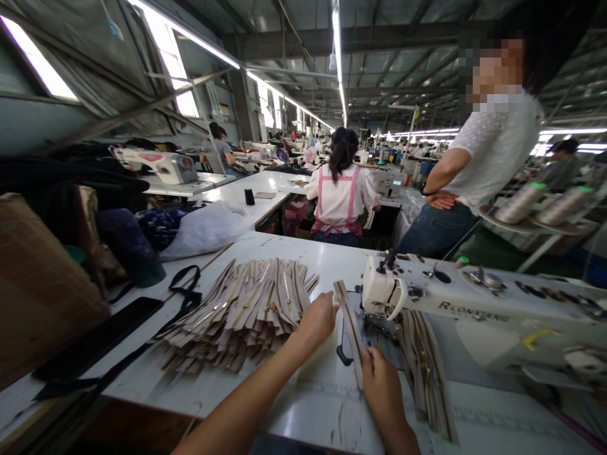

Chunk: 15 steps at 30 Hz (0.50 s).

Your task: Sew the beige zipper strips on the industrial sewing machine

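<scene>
A beige zipper with a metal-coloured tooth line stretches between my hands, just left of the sewing machine's needle area. My right hand is closed on its lower end. My left hand is closed at the upper end, beside a small white bit; the fingertips are partly hidden, so what it pinches is unclear. To the left lies a big fanned pile of similar zippers. Several more zippers hang together under the machine arm, right of my right hand.
The white sewing machine fills the right side. On the left lie a dark flat slab, a black strap and a white plastic bag. Thread cones stand at right. One person sits ahead; another stands at right.
</scene>
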Each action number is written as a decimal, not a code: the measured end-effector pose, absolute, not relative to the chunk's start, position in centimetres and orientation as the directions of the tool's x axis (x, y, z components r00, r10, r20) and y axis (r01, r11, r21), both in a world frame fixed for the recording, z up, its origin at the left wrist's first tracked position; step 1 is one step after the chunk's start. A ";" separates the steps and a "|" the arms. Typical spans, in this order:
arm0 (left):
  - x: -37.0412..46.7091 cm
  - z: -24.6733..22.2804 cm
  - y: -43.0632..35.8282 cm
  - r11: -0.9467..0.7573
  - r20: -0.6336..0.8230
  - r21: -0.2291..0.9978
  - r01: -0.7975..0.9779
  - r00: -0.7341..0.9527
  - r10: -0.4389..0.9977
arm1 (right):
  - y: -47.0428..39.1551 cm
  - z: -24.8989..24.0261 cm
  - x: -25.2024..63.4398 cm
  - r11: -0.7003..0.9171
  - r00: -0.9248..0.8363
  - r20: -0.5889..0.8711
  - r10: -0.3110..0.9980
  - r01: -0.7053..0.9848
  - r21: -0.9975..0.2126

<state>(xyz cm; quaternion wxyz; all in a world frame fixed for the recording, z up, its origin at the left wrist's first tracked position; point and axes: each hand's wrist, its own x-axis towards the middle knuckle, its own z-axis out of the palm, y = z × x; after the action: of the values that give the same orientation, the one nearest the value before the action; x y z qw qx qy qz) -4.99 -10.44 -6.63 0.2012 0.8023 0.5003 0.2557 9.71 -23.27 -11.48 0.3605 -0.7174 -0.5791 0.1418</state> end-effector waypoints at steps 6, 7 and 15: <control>-3.8 -9.0 -11.2 -0.618 0.200 0.605 0.502 0.656 0.728 | -22.4 -12.8 11.1 -0.104 0.277 0.235 0.932 0.824 -0.557; -3.5 -9.2 -11.1 -0.646 0.214 0.618 0.448 0.695 0.687 | -22.3 -12.9 11.2 -0.087 0.275 0.251 0.928 0.816 -0.571; -3.1 -11.4 -10.5 -0.747 0.273 0.585 0.315 0.792 0.547 | -22.5 -13.6 12.2 0.004 0.256 0.292 0.921 0.745 -0.667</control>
<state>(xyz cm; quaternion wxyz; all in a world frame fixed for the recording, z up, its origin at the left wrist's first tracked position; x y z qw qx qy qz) -3.09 -10.53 -11.38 0.2649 0.9086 0.2371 0.2191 12.19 -22.53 -13.61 0.3792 -0.6960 -0.5985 0.1165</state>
